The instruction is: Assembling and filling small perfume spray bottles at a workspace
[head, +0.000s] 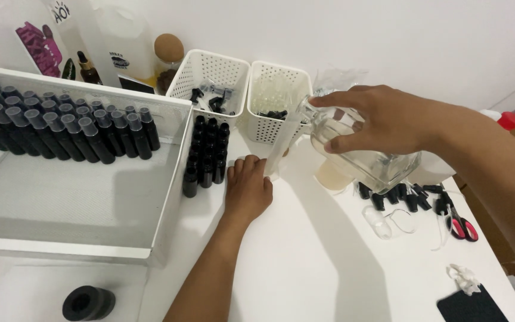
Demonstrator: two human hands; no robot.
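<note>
My right hand (382, 122) grips a large clear glass bottle (365, 155) of pale liquid, tilted with its neck pointing left and down. A white strip or funnel (282, 146) runs from the bottle's mouth down to my left hand (247, 189), which rests on the white table and is closed around something small that I cannot make out. Just left of that hand stands a cluster of small black bottles (205, 158). Several loose black spray caps (397, 195) lie under the big bottle.
A white tray (168, 203) at left holds rows of dark capped bottles (61, 125). Two white perforated baskets (210, 83) (276, 98) stand behind. Red-handled scissors (461, 225), a clear small bottle (378, 220), a black tape roll (89, 303) and a black card (472, 307) lie around.
</note>
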